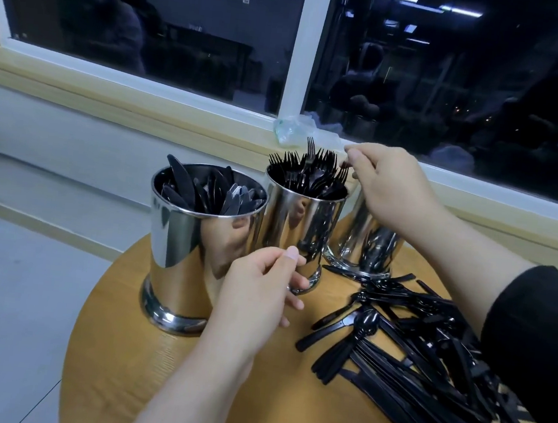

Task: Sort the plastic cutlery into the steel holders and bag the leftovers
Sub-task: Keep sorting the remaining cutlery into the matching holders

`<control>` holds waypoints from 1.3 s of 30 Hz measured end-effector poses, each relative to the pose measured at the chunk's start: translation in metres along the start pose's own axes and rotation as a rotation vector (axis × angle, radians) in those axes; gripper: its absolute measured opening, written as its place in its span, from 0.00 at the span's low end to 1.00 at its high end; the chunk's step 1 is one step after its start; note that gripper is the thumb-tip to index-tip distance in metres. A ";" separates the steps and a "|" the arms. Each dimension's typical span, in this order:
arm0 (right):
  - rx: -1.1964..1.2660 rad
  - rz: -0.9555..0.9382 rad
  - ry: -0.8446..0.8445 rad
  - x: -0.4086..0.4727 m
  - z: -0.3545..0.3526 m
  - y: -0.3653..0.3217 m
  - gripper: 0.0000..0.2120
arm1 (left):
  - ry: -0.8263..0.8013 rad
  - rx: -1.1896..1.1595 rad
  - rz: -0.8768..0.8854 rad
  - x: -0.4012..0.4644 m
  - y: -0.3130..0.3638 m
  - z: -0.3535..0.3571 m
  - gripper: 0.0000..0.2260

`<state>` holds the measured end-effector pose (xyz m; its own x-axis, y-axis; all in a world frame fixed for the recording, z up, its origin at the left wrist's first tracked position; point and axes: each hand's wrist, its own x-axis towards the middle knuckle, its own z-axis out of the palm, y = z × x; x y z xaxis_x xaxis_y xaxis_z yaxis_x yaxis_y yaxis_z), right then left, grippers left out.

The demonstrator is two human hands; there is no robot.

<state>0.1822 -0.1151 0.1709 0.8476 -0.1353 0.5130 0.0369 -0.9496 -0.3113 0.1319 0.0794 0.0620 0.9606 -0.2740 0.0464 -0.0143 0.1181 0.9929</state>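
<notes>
Three steel holders stand on the round wooden table (139,351). The left holder (184,246) is filled with black plastic knives. Black forks stand tines up in the middle holder (300,220). My right hand (394,185) hides much of the right holder (370,248) and pinches a black fork (343,170) at the fork holder's right rim. My left hand (254,298) hovers low in front of the middle holder's base, fingers loosely curled and holding nothing I can see. A heap of loose black cutlery (411,349) lies on the table's right side.
A crumpled clear plastic bag (293,128) sits on the windowsill behind the holders. The dark window (187,22) runs along the back. My black sleeve (534,324) lies over the right part of the heap. Pale floor (9,303) lies left of the table.
</notes>
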 end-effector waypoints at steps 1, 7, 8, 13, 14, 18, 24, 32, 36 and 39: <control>0.038 0.014 -0.010 -0.005 -0.001 0.003 0.18 | -0.003 0.006 0.004 -0.001 0.000 0.001 0.11; 0.176 0.046 0.033 -0.058 -0.028 0.014 0.16 | -0.033 0.073 0.029 -0.011 0.001 0.013 0.12; 0.169 0.062 0.001 -0.073 -0.032 0.019 0.15 | -0.045 0.101 0.038 -0.013 0.000 0.017 0.12; 0.099 0.140 -0.201 -0.160 -0.055 0.052 0.13 | -0.116 0.280 0.111 -0.023 -0.009 0.045 0.12; 0.087 0.168 -0.228 -0.177 -0.059 0.060 0.12 | -0.132 0.313 0.128 -0.025 -0.011 0.051 0.12; 0.113 0.257 -0.205 -0.232 -0.071 0.093 0.12 | -0.224 0.465 0.187 -0.035 -0.021 0.072 0.09; 0.114 0.350 -0.192 -0.280 -0.074 0.119 0.07 | -0.420 0.836 0.273 -0.053 -0.036 0.092 0.05; 0.201 0.323 -0.182 -0.293 -0.070 0.123 0.06 | -0.746 1.195 0.402 -0.053 -0.045 0.095 0.14; 0.169 0.193 -0.323 -0.292 -0.070 0.111 0.13 | -0.717 1.208 0.458 -0.051 -0.048 0.097 0.13; 0.051 0.129 -0.469 -0.292 -0.063 0.105 0.20 | -0.686 1.196 0.487 -0.052 -0.050 0.099 0.12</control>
<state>-0.0952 -0.1928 0.0389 0.9937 -0.0978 0.0552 -0.0683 -0.9168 -0.3935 0.0552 -0.0068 0.0211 0.4804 -0.8714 0.0995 -0.8382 -0.4228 0.3445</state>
